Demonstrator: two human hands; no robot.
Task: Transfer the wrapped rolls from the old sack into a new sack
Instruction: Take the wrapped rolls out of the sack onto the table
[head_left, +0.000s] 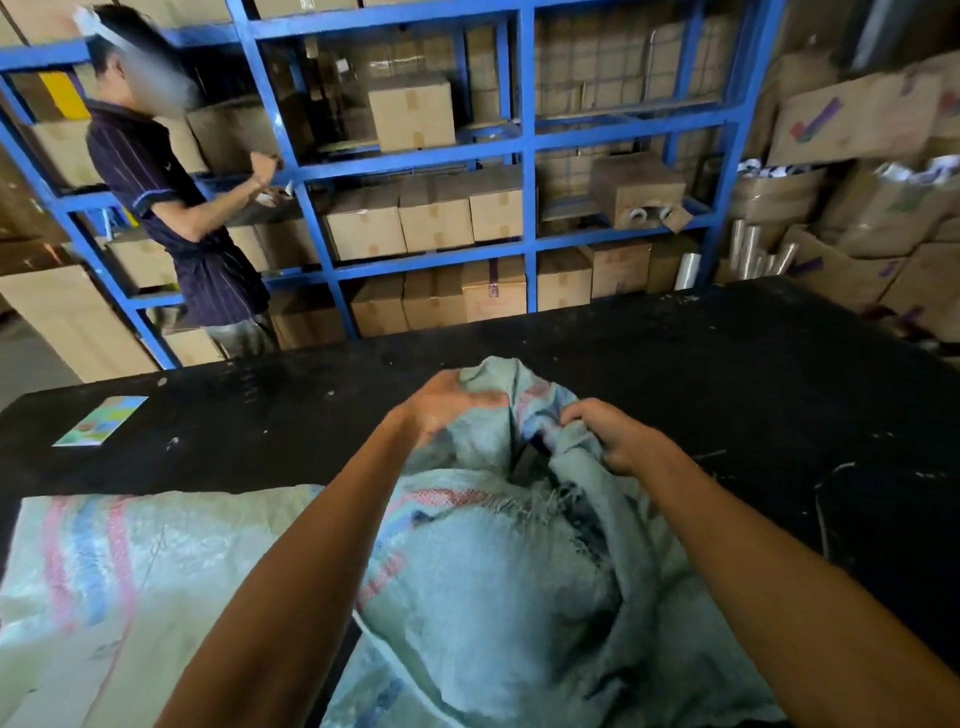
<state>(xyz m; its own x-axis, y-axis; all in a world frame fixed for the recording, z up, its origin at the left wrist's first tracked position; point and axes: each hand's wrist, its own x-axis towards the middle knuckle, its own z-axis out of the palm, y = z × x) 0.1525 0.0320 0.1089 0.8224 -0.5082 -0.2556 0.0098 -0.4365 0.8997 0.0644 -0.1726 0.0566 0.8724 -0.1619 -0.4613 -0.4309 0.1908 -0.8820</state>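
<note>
A full, grey-green woven sack (498, 582) with a frayed tear is seen near the middle of the black counter (753, 374). Its bunched mouth, at the far end, is gripped by both hands: the left hand (447, 405) is closed on the left fold, the right hand (618, 436) on the right fold. A paler striped sack (130, 571) is laid flat to the left, just beside it. No rolls can be made out inside.

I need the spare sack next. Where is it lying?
In the head view the flat sack lies at lower left on the black table, beside the bulging sack both hands grip.
</note>
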